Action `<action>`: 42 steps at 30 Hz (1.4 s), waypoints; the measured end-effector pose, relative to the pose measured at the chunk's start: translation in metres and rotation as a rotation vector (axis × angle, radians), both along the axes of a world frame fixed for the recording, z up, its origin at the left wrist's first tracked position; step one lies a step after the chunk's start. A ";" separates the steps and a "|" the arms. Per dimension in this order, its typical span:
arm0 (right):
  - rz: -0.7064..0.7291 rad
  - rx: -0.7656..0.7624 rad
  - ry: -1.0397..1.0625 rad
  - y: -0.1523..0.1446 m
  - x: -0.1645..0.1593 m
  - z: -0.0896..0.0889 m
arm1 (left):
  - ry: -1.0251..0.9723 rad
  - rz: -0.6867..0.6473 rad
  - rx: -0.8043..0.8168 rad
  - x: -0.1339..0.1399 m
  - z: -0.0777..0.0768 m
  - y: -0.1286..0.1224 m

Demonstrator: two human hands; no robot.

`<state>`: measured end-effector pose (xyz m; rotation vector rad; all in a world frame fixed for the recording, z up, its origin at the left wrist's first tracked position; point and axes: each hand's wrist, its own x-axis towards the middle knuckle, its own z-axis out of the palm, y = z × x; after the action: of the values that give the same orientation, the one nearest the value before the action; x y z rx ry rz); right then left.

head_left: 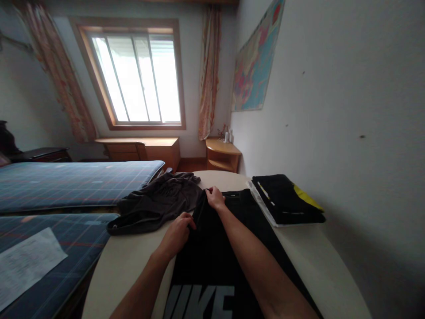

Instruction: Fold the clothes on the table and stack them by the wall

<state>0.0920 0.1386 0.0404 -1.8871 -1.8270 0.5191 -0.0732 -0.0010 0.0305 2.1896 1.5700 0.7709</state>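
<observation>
A black shirt (206, 261) lies spread on the round table, with large grey NIKE lettering at its near end. My left hand (177, 235) is closed on the left edge of the shirt. Farther up that same side, my right hand (215, 198) pinches a bunched fold of the cloth, which is slightly raised between the two hands. Just left of my hands is a crumpled dark grey garment (162, 199). A stack of folded black clothes (282, 199) with a yellow patch sits on the right, on something white.
The pale round table (126, 261) fills the foreground. Beds with blue plaid mattresses (83, 177) stand at left, one bearing a sheet of paper (31, 266). The wall (332, 88) runs along the right. Wooden desks (159, 146) stand under the window.
</observation>
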 end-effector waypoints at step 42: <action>0.566 0.058 -0.314 -0.083 0.020 -0.027 | 0.167 0.410 -0.023 0.015 -0.007 -0.002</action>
<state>0.1120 0.0560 0.0134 -1.4566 -2.5714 0.3527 -0.0582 -0.0026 0.0235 1.9811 2.1403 0.6881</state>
